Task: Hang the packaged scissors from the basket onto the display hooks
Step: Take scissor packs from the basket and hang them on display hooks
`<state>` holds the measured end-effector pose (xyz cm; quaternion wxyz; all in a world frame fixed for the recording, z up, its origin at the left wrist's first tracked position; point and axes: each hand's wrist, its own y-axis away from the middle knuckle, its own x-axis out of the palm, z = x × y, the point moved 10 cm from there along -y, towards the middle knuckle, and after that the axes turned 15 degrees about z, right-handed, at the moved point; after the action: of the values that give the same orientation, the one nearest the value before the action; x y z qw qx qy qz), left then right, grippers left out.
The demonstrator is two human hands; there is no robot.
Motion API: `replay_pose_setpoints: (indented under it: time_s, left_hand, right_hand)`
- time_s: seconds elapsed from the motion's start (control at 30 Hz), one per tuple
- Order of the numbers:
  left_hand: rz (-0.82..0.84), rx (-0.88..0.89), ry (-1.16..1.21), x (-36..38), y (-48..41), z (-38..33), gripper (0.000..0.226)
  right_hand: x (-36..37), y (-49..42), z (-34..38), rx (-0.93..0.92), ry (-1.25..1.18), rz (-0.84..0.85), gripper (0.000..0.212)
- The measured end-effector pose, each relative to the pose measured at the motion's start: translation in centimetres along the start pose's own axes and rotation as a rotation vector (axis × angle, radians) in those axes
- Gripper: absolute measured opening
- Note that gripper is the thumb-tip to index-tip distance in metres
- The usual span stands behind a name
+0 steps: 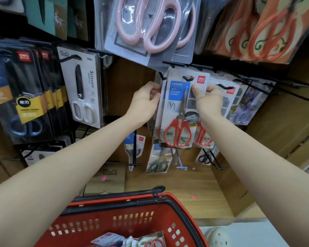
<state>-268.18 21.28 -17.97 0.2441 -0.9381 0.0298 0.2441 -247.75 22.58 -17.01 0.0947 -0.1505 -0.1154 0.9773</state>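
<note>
Wooden back panel (128,82) is filling the background; left grip (146,100) and right grip (210,102) are each pinching the packaged scissors (178,111) by its upper edges, at a display hook (188,78) above the basket (177,207); pack is probably handling light, stiff, glossy; edge holds are suiting it.

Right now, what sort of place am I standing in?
Probably a shop's stationery aisle: rows of packaged scissors hang from black display hooks, and a red shopping basket holding more sits below.
</note>
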Motion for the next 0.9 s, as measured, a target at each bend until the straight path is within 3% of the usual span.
replay_pose_setpoints:
  time_s: [0.2, 0.4, 0.5, 0.7, 0.83, 0.9]
  left_hand:
    - [0.041, -0.034, -0.128, -0.9, 2.6, -1.0, 0.023]
    - [0.261, 0.002, -0.605, 0.3, 11.8, -1.1, 0.02]
    - [0.379, 0.055, -0.831, 2.0, 17.3, 0.1, 0.018]
    - [0.619, -0.003, -0.874, 5.5, 28.4, 4.3, 0.024]
    - [0.802, -0.153, -0.89, 7.7, 34.6, 8.7, 0.033]
    - [0.91, -0.264, -0.828, 8.7, 37.6, 10.9, 0.056]
  right_hand:
    - [-0.6, 1.3, 1.1, -0.099, 0.234, -0.053, 0.03]
    - [-0.2, 7.5, 0.6, -0.23, 0.715, 0.033, 0.025]
    - [1.6, 12.2, -1.5, -0.323, 0.857, 0.157, 0.023]
    - [5.8, 22.4, -8.2, -0.379, 0.936, 0.482, 0.018]
    - [8.7, 28.8, -15.1, -0.221, 0.859, 0.752, 0.019]
    - [10.2, 31.9, -18.9, -0.106, 0.819, 0.902, 0.024]
